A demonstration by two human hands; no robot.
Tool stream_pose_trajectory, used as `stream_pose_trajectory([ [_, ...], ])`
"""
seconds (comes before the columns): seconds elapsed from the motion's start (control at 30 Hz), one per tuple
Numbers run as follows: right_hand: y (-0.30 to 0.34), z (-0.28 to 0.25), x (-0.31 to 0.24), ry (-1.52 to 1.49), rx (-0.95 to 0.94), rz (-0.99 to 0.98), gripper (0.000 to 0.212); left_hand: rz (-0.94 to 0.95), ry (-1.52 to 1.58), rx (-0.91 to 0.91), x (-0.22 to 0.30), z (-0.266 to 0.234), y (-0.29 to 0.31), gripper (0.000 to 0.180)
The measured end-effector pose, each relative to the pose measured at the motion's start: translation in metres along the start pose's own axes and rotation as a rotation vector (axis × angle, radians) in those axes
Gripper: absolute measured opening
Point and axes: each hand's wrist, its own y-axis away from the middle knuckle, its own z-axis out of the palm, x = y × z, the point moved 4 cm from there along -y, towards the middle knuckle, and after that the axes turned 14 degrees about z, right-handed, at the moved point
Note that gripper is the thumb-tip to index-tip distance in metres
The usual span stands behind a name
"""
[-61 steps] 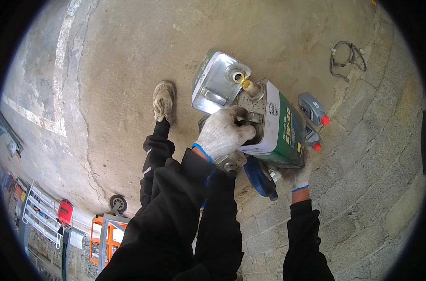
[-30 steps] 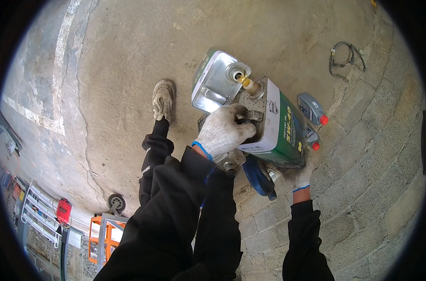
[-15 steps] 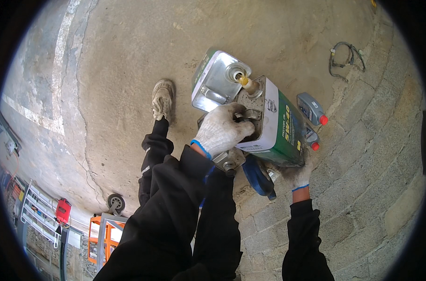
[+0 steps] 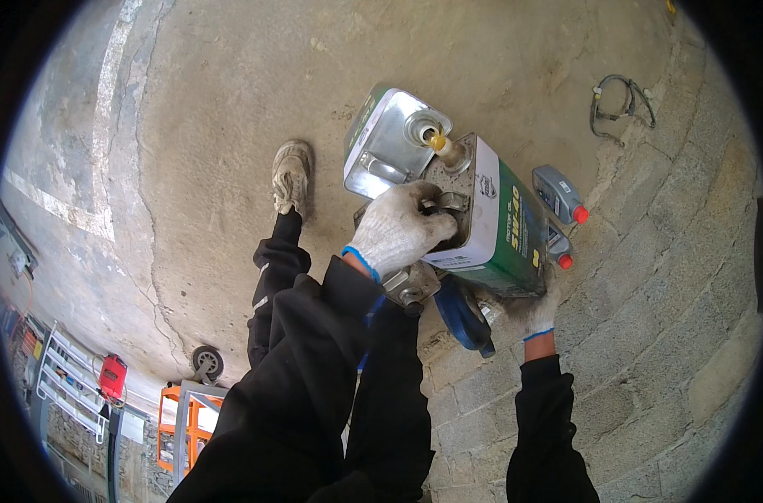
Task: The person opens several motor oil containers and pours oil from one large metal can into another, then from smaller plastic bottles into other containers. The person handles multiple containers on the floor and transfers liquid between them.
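A green and white metal oil can [image 4: 506, 226] is tilted, its spout [image 4: 457, 158] at the mouth of a second metal can [image 4: 391, 134]. Amber oil [image 4: 437, 142] shows between the two openings. My left hand [image 4: 398, 228], in a white knit glove with a blue cuff, is closed round the top handle of the tilted can. At that can's bottom end, my right hand [image 4: 539, 315], gloved too, grips the lower edge; most of its fingers are hidden behind the can.
Two grey bottles [image 4: 557, 194] with red caps lie by the block wall [image 4: 633, 327]. Below the cans are a blue container [image 4: 464, 318] and another metal can [image 4: 412, 287]. A looped cable [image 4: 623, 101] lies on the floor. An orange-framed cart [image 4: 180, 423] stands lower left.
The tilted can has shifted very slightly at its bottom end, with my right hand moving along. Its spout stays at the second can's mouth.
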Motion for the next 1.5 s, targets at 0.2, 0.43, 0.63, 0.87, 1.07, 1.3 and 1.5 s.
stream_pose_trajectory([
  [0.2,0.0034,0.0072,-0.0002,0.017,-0.013,0.010,0.072,-0.018,0.037,0.001,-0.0011,0.0007,0.0005,0.054],
  [0.43,0.0027,0.0046,-0.0010,0.016,-0.009,0.012,0.074,0.013,-0.007,0.007,-0.0003,-0.0008,-0.0009,0.055],
  [0.63,0.0013,0.0017,-0.0006,-0.009,0.007,0.026,0.076,0.017,0.006,-0.002,0.0012,-0.0009,-0.0004,0.052],
  [0.87,0.0051,0.0060,-0.0002,0.079,-0.047,0.026,0.080,-0.030,0.037,-0.003,-0.0013,0.0010,0.0003,0.053],
  [1.07,0.0059,0.0078,0.0005,0.094,-0.035,0.031,0.080,-0.010,0.050,-0.003,-0.0019,0.0011,0.0006,0.054],
  [1.3,0.0079,0.0076,-0.0001,0.096,-0.014,0.006,0.081,-0.001,0.033,-0.009,-0.0029,0.0016,0.0001,0.054],
  [1.5,0.0092,0.0103,-0.0005,0.065,-0.031,0.020,0.081,-0.011,0.023,-0.016,-0.0001,0.0016,0.0007,0.054],
])
